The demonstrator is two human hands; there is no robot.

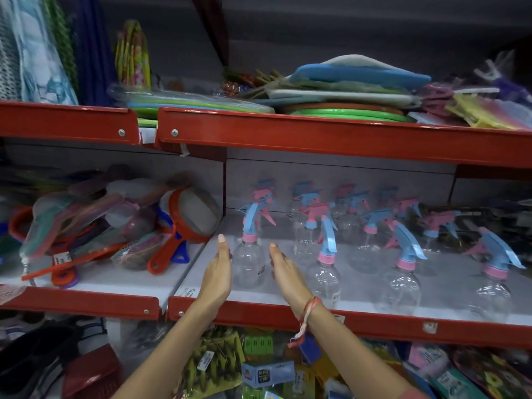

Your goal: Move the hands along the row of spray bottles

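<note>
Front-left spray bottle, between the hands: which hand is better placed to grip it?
Probably the left hand: its straight fingers lie right beside the spray bottle, level with the pink collar. The right hand, also open, sits slightly farther off.

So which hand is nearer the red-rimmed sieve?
Left. The left hand is just right of the red-rimmed sieve; the right hand lies farther right, beyond a spray bottle.

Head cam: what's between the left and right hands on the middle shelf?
A clear spray bottle with a pink collar and blue trigger stands upright between the left hand and right hand. Both hands are open beside it; contact cannot be told.
</note>
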